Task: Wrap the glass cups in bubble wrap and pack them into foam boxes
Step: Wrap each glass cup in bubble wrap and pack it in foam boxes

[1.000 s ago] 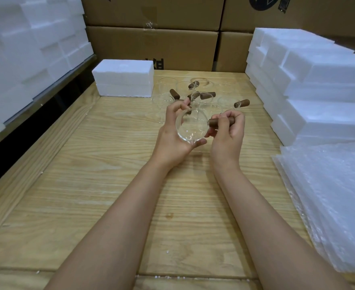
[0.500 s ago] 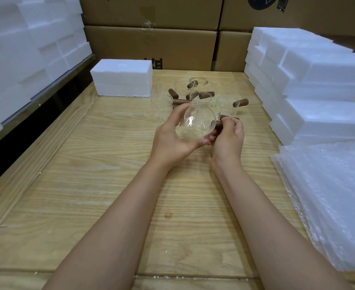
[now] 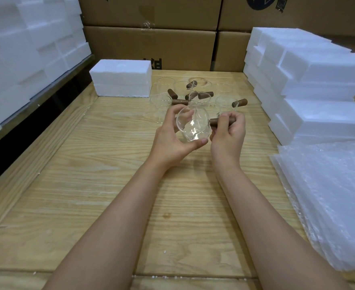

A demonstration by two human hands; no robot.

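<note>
Both hands on one glass cup [image 3: 193, 127] above the table [image 3: 109, 185]: your left hand [image 3: 172, 141] curls fingers round the bowl, your right hand [image 3: 227, 130] pinches the wooden handle [image 3: 217, 121], probably steadying it before the bubble wrap [image 3: 329, 195] beside you.

You are standing at a packing station in a warehouse or shipping room. Stacked brown cardboard cartons [image 3: 151, 45] are forming the wall right behind the plain wooden counter [image 3: 109, 185] you are working at. White foam boxes [image 3: 310, 80] are piling up along your right side, one more foam box [image 3: 121, 77] is sitting at the far left of the counter, and further foam blocks [image 3: 26, 45] are filling the shelving on your left. A stack of bubble wrap sheets [image 3: 329, 195] is lying ready at your right, and a batch of identical glass cups with wooden handles [image 3: 195, 95] is waiting at the back of the counter.
</note>
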